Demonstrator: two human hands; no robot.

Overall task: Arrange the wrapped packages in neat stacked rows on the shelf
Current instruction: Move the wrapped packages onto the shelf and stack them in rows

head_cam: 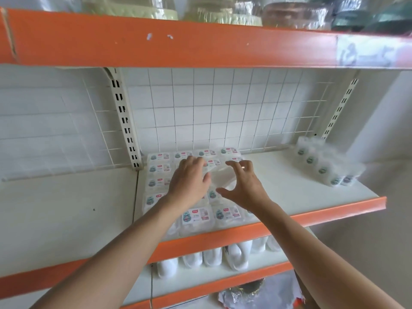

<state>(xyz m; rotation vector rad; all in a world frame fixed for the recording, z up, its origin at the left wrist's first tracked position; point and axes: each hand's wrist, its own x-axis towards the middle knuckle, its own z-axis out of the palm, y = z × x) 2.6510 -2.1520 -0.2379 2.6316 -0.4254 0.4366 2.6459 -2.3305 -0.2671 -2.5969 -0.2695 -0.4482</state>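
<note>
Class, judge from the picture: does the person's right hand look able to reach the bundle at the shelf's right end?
Probably yes: the right hand is open, and only bare shelf lies between it and the bundle.

upper shelf lip: handwritten mark on a pale translucent tape strip (pixel 367 55) stuck to the orange metal shelf edge (pixel 178 41). Reads roughly "13-5". Smeared, so digits not certain.
flat packs: clear-wrapped white rectangular packages (pixel 196 216) on the white shelf board (pixel 289 186). Each carries a printed label with a teal round logo, a small red tag and a block of fine print. Too small and blurred to read.
right bundle: clear-wrapped white bundle (pixel 323 166) at the right rear. Row of round green logos down its side, lettering illegible.
</note>
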